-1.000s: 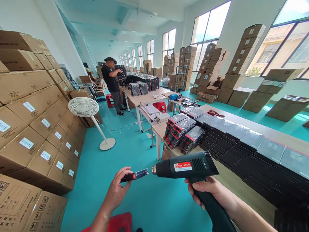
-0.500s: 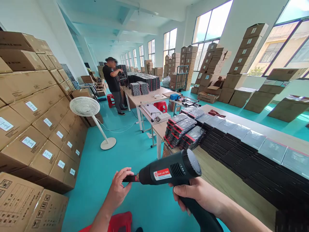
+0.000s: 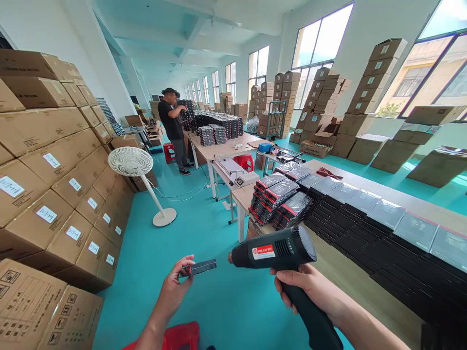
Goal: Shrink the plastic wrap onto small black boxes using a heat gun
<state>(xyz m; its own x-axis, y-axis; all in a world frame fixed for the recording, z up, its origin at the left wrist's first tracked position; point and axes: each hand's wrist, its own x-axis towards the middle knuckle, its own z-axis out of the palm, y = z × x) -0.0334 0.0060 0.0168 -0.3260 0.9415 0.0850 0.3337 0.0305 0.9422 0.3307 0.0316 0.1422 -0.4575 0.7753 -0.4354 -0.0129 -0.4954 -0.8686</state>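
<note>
My left hand [image 3: 175, 287] pinches one end of a thin black package [image 3: 203, 266] with a shiny surface and some red near my fingers. My right hand [image 3: 310, 287] is wrapped round the handle of a black heat gun [image 3: 279, 250] with a red and white label. The gun's metal nozzle points left at the package, with a small gap between them. To the right, stacks of black packages in clear film [image 3: 277, 194] with red edges stand on the table, beside a long row of black packages [image 3: 350, 221] under clear film.
A white fan [image 3: 130, 161] stands on the left, in front of stacked cartons [image 3: 73, 180]. Below my left hand is a red stool [image 3: 182, 335]. Farther off, a person in black [image 3: 174, 126] stands at another table [image 3: 215, 149]. More cartons [image 3: 357, 131] line the windows.
The heat gun and my right hand have moved right, away from the package. In my left hand the package has turned, and more of its long side shows.
</note>
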